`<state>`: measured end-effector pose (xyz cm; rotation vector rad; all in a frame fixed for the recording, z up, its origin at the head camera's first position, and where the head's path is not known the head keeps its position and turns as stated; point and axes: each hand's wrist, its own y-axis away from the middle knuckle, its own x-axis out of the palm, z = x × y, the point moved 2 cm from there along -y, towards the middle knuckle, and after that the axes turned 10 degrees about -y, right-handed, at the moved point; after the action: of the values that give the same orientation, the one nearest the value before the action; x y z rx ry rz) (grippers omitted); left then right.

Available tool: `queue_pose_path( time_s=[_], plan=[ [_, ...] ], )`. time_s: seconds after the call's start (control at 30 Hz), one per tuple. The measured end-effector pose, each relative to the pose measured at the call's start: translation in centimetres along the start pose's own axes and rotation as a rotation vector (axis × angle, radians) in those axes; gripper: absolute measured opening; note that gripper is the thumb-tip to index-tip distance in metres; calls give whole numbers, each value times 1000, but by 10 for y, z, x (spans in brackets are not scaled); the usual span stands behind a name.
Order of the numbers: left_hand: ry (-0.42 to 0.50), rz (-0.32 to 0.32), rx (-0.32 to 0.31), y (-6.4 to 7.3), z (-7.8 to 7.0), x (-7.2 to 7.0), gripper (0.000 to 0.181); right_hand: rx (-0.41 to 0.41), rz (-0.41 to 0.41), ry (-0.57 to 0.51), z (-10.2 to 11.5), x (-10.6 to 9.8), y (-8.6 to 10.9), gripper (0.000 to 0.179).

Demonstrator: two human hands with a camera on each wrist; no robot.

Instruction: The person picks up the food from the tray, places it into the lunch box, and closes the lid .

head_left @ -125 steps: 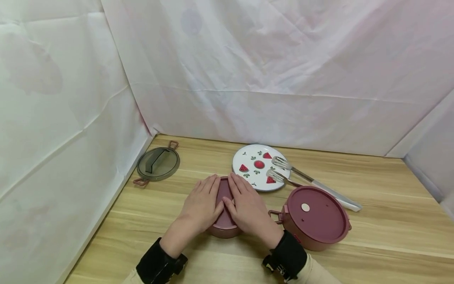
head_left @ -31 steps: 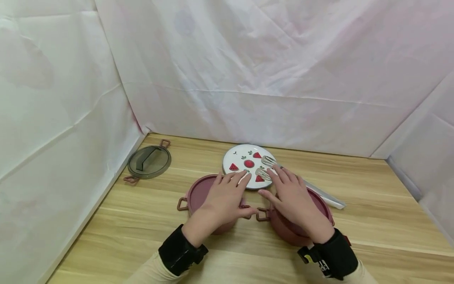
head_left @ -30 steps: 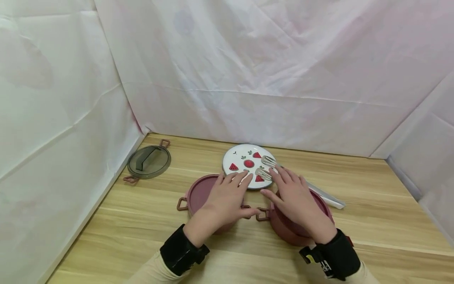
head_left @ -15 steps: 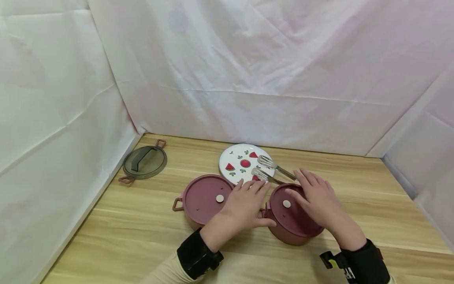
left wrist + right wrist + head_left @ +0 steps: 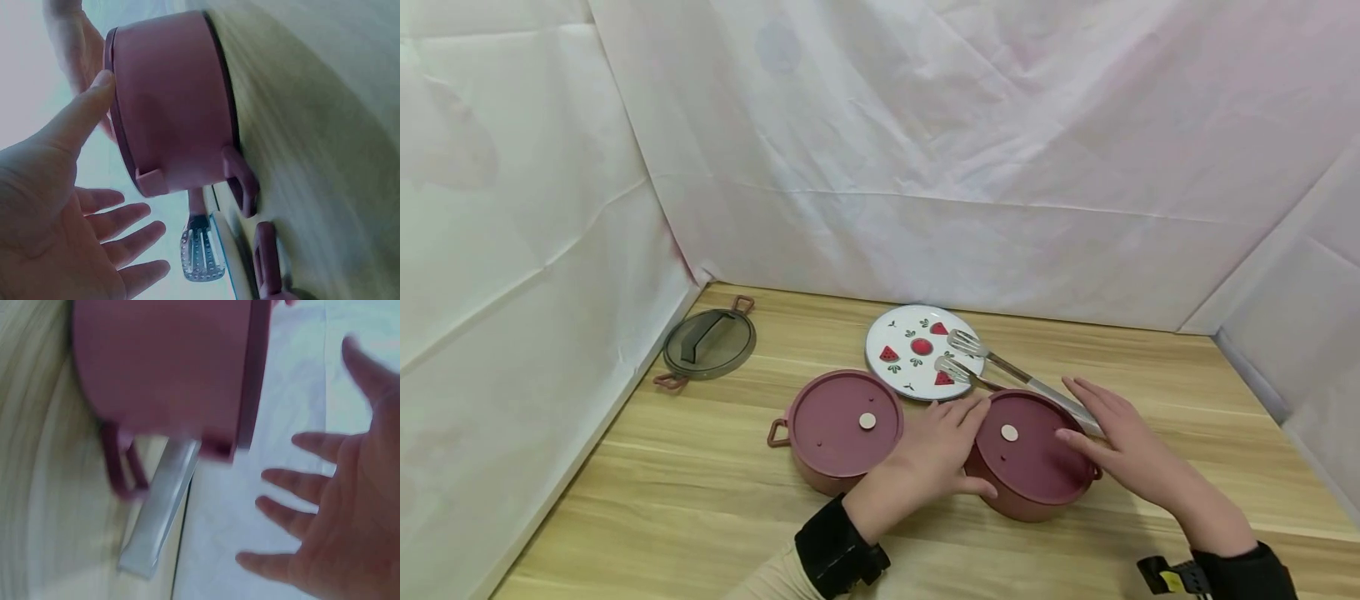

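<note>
Two maroon lidded pots stand on the wooden table in the head view. My left hand [image 5: 936, 450], fingers spread, is at the near left side of the right pot [image 5: 1033, 454]; in the left wrist view its thumb lies by that pot's rim. The left pot [image 5: 842, 425] is just left of that hand, its right side partly hidden. My right hand [image 5: 1131, 446] is at the right of the right pot, fingers extended and holding nothing. In the right wrist view, a gap separates the fingers from the pot wall [image 5: 162, 369].
Behind the pots lies a white plate [image 5: 898, 325] with watermelon pictures. Slotted metal tongs [image 5: 1011, 367] rest across its edge, running behind the right pot. A smoky glass lid [image 5: 733, 346] with two maroon handles lies at the back left. White cloth [image 5: 970, 233] walls the table.
Earlier both hands lay on the left pot's lid. They then moved right over the right pot, and now have spread to its two sides, the right hand shifting farther right.
</note>
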<state>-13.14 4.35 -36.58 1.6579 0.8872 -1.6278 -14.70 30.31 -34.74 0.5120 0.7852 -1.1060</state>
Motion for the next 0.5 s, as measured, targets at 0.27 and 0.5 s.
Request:
queue_pose_path(
  time_s=[0.27, 0.5],
  plan=[
    [226, -5, -54, 0, -5, 11, 108, -33, 91, -95, -29, -3, 15, 104],
    [253, 40, -126, -2, -8, 15, 103, -58, 235, -257, -42, 1, 17, 108]
  ],
)
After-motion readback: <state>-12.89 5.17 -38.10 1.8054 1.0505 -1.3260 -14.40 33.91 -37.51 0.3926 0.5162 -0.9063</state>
